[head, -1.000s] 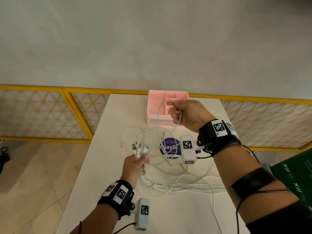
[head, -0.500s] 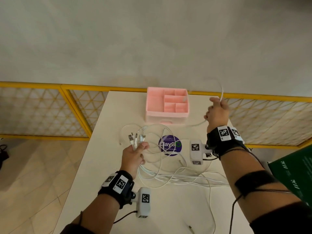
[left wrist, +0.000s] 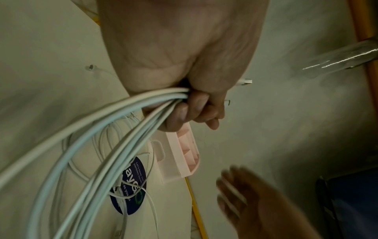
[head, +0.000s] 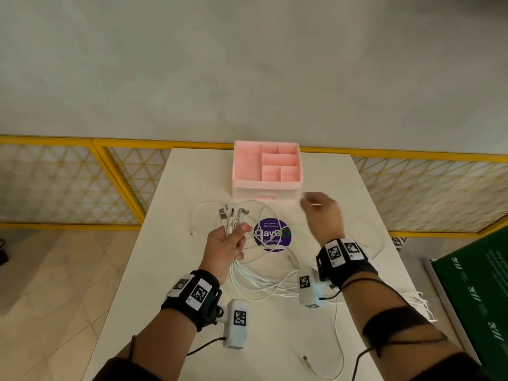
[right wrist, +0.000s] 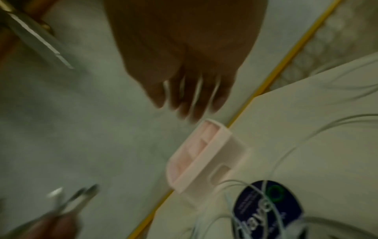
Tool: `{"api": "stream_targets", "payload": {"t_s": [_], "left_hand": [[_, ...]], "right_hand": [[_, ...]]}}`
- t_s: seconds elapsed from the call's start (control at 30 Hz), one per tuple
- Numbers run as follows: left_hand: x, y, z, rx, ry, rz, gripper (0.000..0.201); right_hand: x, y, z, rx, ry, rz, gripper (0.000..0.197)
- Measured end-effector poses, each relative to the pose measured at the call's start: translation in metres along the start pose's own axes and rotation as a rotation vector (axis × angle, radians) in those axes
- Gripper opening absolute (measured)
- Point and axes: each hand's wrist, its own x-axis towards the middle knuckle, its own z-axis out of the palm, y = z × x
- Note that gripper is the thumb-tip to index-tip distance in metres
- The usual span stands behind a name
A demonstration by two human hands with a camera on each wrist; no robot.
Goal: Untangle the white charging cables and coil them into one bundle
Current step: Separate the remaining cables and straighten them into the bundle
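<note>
My left hand (head: 231, 240) grips a bunch of white charging cables just below their connectors (head: 233, 214), which fan out above the fist. In the left wrist view its curled fingers (left wrist: 184, 110) clamp several strands (left wrist: 102, 129). The rest of the cables lie in loose loops (head: 261, 281) on the white table (head: 178, 270), with one strand (head: 376, 243) trailing to the right. My right hand (head: 321, 210) hovers, blurred, in front of the pink organizer. Its fingers (right wrist: 190, 97) are stretched out, and no cable shows clearly in them.
A pink compartment organizer (head: 266, 185) stands at the table's far edge. A round purple sticker (head: 272, 235) lies under the cables. A loose plug end (head: 305, 358) rests near the front. A green board (head: 472, 284) is at the right, and yellow railing (head: 82, 141) behind.
My right hand lifted a cable up and right from over the organizer, then came down toward the table with fingers spread. The left hand kept its grip, hardly moving.
</note>
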Motion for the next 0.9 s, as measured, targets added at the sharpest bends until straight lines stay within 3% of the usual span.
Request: {"api": "stream_targets", "payload": {"t_s": [0.1,0.2,0.27,0.47,0.63,0.73,0.83,0.9], "left_hand": [[-0.002,0.003,0.004,0.041,-0.010,-0.015,0.039],[-0.004,0.005,0.004,0.047,-0.031,-0.022,0.023],[-0.007,0.006,0.001,0.058,-0.052,-0.012,0.017],[-0.009,0.007,-0.009,0.109,-0.134,0.028,0.027],[-0.013,0.005,-0.006,0.119,-0.139,-0.005,0.023],[-0.013,0.005,-0.003,0.149,-0.140,0.000,0.034],[-0.013,0.002,-0.004,0.175,-0.154,-0.009,0.035],[-0.013,0.000,-0.005,0.183,-0.164,-0.009,0.035]], "right_hand": [[-0.023,-0.041,0.022,0.128,-0.405,-0.147,0.014],[-0.035,-0.060,0.041,0.034,-0.537,-0.271,0.014],[-0.039,-0.063,0.047,0.049,-0.541,-0.281,0.010],[-0.043,-0.060,0.054,0.208,-0.500,-0.182,0.003],[-0.052,-0.047,0.064,-0.055,-0.423,-0.413,0.021],[-0.055,-0.046,0.064,-0.045,-0.501,-0.437,0.029],[-0.054,-0.049,0.060,-0.104,-0.549,-0.442,0.016],[-0.050,-0.052,0.058,-0.210,-0.586,-0.442,0.021]]}}
